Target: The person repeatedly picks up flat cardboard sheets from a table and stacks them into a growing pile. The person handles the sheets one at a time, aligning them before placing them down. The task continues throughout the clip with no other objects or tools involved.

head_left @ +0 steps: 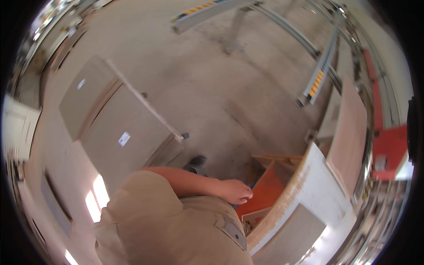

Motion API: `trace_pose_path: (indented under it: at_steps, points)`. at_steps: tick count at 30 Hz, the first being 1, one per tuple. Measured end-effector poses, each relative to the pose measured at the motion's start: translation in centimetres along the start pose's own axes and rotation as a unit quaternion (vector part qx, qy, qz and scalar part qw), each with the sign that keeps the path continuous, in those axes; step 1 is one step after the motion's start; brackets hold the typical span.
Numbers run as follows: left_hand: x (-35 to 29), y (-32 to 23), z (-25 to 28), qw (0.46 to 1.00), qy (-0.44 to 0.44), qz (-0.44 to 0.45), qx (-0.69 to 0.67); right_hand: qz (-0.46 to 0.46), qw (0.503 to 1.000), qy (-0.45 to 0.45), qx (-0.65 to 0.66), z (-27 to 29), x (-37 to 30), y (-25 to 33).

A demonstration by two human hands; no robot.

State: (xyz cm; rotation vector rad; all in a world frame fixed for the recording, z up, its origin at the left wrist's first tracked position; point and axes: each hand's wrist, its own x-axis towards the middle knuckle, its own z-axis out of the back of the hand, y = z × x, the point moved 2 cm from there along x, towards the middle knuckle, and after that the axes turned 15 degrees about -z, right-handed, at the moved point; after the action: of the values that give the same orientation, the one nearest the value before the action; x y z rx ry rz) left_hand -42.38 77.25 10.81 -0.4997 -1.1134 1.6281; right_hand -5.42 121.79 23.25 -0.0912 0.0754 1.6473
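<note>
My left hand (238, 192) is held in front of my beige shirt, its forearm crossing from the left sleeve. The fingers are curled in, and whatever they may hold is hidden. A small patch of blue shows just beside the fingers. Closest to the hand is an orange-red panel (268, 187) of a cabinet-like unit. A worn white worktop (324, 176) stands to the right, with a grey-brown flat board (291, 238) on it. My right hand is out of view.
Grey-brown panels (123, 128) with small white labels stand at the left. Metal rails (318, 79) with yellow-black marks reach over the floor at the upper right. A pinkish board (349, 137) leans beyond the worktop, near a red box (388, 152). A dark shoe (197, 161) shows below.
</note>
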Motion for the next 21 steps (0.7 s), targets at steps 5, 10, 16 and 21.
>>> trace_pose_path:
  at_steps: [5,10,16,21]
  points:
    - [-1.3,-0.5,-0.5,0.989,-0.078,0.121,0.036,0.096,0.988,-0.076,-0.09,-2.1,7.5,17.4]
    - [-7.3,0.4,-2.7,0.961,-0.178,0.198,0.079,0.294,0.942,-0.084,-0.14,-5.8,9.2,28.2]
    - [-14.9,3.6,-1.3,0.818,-0.332,0.354,0.308,0.362,0.915,-0.101,-0.144,-11.8,8.9,35.7]
    - [-32.4,5.9,2.2,0.487,-0.54,0.57,0.382,0.408,0.892,-0.115,-0.157,-12.2,4.7,39.9]
